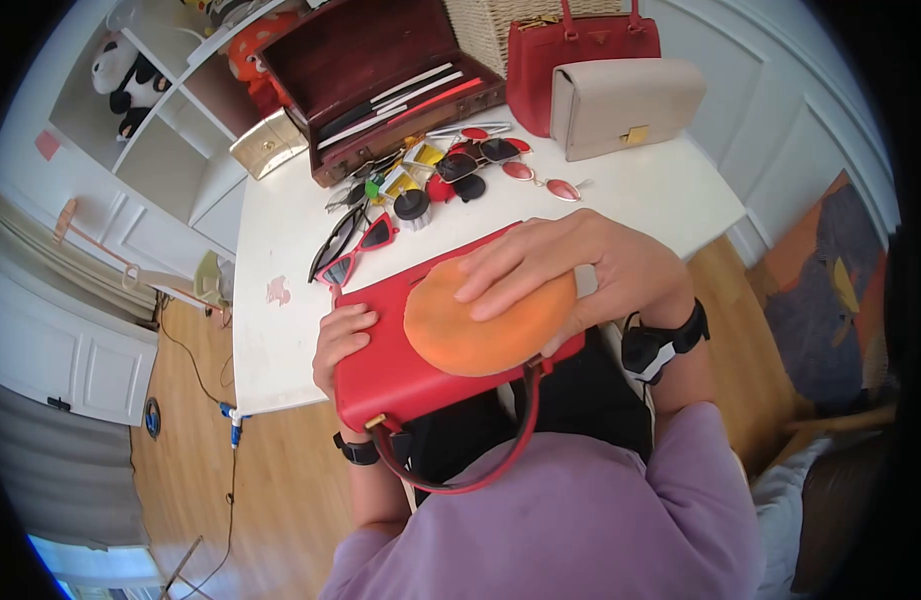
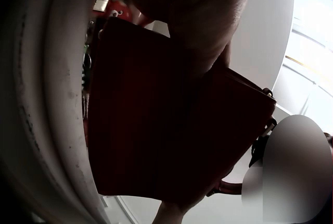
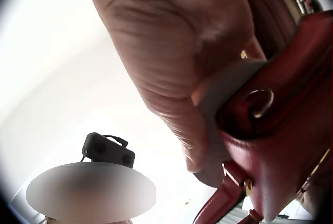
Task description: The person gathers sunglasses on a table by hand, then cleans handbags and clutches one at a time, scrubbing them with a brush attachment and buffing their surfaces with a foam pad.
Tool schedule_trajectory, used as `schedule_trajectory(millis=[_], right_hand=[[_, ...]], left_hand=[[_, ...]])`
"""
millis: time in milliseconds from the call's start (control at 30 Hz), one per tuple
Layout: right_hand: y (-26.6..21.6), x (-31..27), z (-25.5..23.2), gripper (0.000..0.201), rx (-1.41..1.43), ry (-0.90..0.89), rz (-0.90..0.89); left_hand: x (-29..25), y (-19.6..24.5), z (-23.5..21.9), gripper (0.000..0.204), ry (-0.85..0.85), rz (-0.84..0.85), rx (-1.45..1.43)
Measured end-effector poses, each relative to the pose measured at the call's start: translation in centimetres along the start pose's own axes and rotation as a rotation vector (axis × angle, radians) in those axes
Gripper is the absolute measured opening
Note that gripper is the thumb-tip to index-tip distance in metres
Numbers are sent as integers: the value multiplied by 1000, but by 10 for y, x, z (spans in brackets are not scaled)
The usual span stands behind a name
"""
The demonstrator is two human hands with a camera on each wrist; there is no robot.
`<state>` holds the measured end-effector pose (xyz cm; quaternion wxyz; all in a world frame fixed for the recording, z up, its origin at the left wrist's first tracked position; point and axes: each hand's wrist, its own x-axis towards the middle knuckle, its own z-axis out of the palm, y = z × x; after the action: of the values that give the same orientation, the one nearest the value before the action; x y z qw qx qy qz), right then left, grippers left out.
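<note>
A red handbag (image 1: pixel 380 388) lies tilted at the table's near edge, over the person's lap, its handle (image 1: pixel 525 425) hanging toward the body. My left hand (image 1: pixel 340 340) grips the bag's left end, fingers bent over the edge onto its face. In my right hand (image 1: pixel 580 265) is a round orange pad (image 1: pixel 490 325), lying over the bag's upper face; the fingers spread across its top and the thumb holds its right edge. A grey side of the pad (image 3: pixel 210 125) shows in the right wrist view. In the left wrist view the bag (image 2: pixel 151 114) appears dark, covering much of the left hand's fingers.
Several sunglasses (image 1: pixel 355 250) and small items lie beyond the bag on the white table (image 1: pixel 280 350). Behind them stand an open brown case (image 1: pixel 380 125), a gold clutch (image 1: pixel 272 143), a beige bag (image 1: pixel 630 105) and another red handbag (image 1: pixel 533 80).
</note>
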<state>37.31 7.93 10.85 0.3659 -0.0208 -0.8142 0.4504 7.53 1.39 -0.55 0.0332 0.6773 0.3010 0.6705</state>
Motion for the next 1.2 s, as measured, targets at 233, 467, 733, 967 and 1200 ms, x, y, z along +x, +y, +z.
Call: schedule_trajectory(millis=[233,467,733,967,1200], right_hand=[[0,36,-7,36,-461,-149,250],[7,66,51,49,-316,-427,-134],[20,41,8,54,-637,-277,228],[-4,-20,-13,45,-658,106,699],[-33,-29,7,49,-269,415,742]], left_hand=[[-14,-4,-12,26,6,-93,5],[-21,-14,-14,54,287,-415,-286],[-10,0,-3,41,173,-327,-137],[-9,-1,-2,27,130,-317,-59],[-6,0,-3,25,183,-387,-55]])
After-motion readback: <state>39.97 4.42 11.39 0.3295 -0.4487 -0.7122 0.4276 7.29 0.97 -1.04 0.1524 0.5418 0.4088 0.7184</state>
